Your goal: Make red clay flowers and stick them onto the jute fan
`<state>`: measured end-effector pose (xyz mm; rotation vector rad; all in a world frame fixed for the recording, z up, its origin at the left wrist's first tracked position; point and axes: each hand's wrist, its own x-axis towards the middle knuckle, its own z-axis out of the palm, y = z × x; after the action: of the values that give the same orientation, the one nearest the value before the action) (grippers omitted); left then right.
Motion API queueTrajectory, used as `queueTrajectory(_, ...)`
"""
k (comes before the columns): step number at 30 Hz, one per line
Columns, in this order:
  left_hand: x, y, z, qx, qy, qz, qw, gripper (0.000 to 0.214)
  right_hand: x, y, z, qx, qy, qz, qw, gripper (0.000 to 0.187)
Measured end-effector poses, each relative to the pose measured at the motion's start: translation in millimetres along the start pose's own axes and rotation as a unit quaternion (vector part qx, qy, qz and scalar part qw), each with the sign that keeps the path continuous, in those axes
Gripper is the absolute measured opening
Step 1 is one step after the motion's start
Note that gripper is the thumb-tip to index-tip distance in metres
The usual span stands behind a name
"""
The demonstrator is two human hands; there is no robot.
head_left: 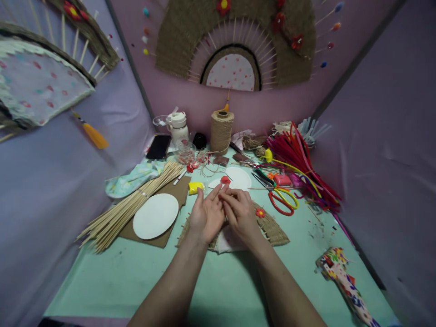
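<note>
My left hand [208, 217] is turned palm up, its fingers stretched out. Close against its fingertips, my right hand [241, 212] has thumb and fingers pinched together; whatever they hold is too small or hidden to make out. Beneath both hands lies a small woven twine fan [276, 230] with a white lower panel [229, 240], partly covered by my wrists. A red flower with a yellow centre [260, 213] sits on the fan's right side. Just beyond my fingertips, a red lump [225, 180] that looks like modelling clay rests by a white paper disc [242, 178].
To the left lie a bundle of thin sticks [136, 206], a white oval disc [156, 216] and a yellow packet [196, 188]. Scissors [282, 202], pliers [264, 178] and red pipe cleaners [299, 156] are at right. A twine spool [222, 131] and white bottle [178, 127] stand behind.
</note>
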<state>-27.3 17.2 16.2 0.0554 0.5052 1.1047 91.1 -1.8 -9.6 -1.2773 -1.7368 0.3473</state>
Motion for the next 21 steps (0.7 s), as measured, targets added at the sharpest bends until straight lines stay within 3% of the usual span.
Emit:
queueTrajectory(3,-4,2,-0.1,0.001,-0.009,0.007,1.000,0.065,-2,-4,7,-0.125,-0.032,-0.031,0.991,0.040)
queueTrajectory(6,-6,6,-3.6,0.005,-0.022,-0.001,1.000,0.065,-5,-6,10,-0.176,-0.057,-0.028,0.982,0.046)
queueTrajectory(18,-2,16,-16.1,-0.011,-0.039,0.002,0.999,0.069,-5,-6,11,-0.201,-0.092,-0.053,0.974,0.049)
queueTrajectory(21,-2,15,-17.9,-0.018,-0.048,0.001,0.999,0.070,-6,-6,12,-0.204,-0.073,-0.046,0.975,0.048)
